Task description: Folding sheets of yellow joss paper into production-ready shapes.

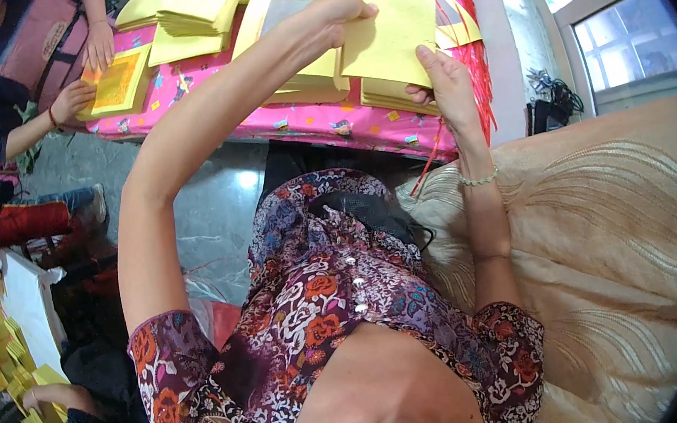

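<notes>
Right fingers [446, 74] pinching yellow sheet [390, 30], left elbow [146, 192] bent

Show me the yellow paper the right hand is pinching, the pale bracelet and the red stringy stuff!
Yellow paper [389, 29]: head view, middle of its face.
Pale bracelet [479, 180]: head view, front of its band.
Red stringy stuff [478, 62]: head view, among its strands.

Grey floor [206, 185] lies left, a bright window [632, 40] right.

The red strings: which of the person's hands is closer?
Right. The right hand is just left of the red strings; the left hand is farther left, at the held yellow sheet.
</notes>
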`<state>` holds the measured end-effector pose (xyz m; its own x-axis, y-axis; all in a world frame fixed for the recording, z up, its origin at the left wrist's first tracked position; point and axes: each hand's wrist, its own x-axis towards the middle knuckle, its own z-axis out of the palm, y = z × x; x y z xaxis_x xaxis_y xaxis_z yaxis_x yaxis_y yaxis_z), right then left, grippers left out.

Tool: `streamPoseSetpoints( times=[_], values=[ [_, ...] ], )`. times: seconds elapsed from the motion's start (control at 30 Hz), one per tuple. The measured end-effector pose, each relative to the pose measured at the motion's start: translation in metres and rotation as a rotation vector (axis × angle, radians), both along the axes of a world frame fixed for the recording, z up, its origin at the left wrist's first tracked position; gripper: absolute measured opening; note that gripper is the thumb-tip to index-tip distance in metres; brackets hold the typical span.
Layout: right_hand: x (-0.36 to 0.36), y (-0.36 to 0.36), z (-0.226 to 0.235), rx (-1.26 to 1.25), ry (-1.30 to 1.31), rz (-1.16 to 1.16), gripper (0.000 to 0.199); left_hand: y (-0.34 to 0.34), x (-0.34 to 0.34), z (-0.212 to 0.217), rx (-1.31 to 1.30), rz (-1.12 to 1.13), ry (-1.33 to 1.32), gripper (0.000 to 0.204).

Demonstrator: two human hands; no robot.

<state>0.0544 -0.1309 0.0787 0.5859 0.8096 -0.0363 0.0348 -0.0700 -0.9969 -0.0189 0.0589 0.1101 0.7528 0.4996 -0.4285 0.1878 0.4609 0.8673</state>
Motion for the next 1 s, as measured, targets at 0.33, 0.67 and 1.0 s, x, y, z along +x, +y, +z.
streamPoseSetpoints(
  times=[0.33, 0.67, 1.0],
  values=[
    [-0.012, -0.022, -0.002, -0.062, -0.09, 0.048, 0.036, -0.015, -0.023, -0.003, 0.134, -0.031, -0.129, 0.03],
    [0.0, -0.024, 0.002, 0.294, 0.041, -0.06, 0.027, -0.067, -0.057, -0.013, 0.319, -0.152, -0.277, 0.04],
    [-0.017, -0.087, 0.012, 0.106, -0.026, 0.169, 0.026, -0.09, -0.117, -0.023, 0.961, -0.302, -0.255, 0.039]
  ],
)
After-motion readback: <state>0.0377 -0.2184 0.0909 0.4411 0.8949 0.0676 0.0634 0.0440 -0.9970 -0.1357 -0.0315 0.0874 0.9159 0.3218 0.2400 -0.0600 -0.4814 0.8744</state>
